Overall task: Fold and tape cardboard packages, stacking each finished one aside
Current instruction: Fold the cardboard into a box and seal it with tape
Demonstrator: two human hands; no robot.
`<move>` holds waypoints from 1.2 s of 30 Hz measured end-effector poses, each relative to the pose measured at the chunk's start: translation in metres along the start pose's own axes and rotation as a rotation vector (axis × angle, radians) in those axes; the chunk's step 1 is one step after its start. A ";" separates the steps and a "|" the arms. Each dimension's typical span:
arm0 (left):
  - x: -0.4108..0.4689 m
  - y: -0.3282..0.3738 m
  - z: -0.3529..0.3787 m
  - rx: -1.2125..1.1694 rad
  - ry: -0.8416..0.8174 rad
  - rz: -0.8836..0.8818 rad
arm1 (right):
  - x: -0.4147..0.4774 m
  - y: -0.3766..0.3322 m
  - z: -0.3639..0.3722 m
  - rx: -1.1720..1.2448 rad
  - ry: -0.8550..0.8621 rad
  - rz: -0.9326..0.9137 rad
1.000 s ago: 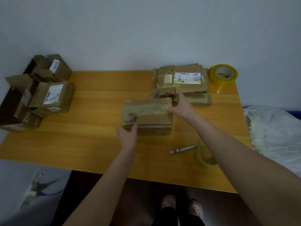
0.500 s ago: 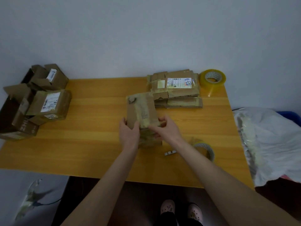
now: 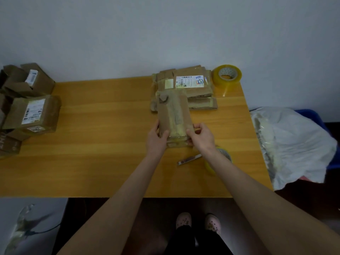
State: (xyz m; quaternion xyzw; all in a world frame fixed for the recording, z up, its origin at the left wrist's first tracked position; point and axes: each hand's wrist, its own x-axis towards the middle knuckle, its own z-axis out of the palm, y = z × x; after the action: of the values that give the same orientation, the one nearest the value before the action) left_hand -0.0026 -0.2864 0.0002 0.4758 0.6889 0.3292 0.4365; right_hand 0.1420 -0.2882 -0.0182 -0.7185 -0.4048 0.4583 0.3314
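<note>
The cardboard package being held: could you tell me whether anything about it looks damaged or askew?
Yes. The cardboard package, gripped by the left hand and right hand, has a torn, curled scrap sticking up at its far left corner.

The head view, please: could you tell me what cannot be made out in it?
Head view:
- Near tape roll: mostly behind the right forearm.
- Label on the stack: print too small.
- Boxes at left: cut by the frame edge.
- Package near corners: covered by left hand and right hand.
</note>
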 end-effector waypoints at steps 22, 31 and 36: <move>-0.013 -0.009 0.044 0.888 0.000 0.677 | -0.044 0.089 -0.057 -1.223 -0.153 -0.124; -0.017 0.017 0.040 0.758 -0.006 0.711 | -0.048 0.075 -0.091 -0.601 0.188 -0.112; -0.023 0.082 0.040 0.373 -0.099 0.669 | -0.044 0.025 -0.133 -0.193 0.154 -0.371</move>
State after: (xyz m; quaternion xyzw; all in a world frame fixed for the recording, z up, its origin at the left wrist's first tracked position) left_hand 0.0680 -0.2796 0.0622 0.7608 0.5217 0.2993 0.2439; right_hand 0.2609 -0.3526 0.0251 -0.6932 -0.5455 0.2924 0.3694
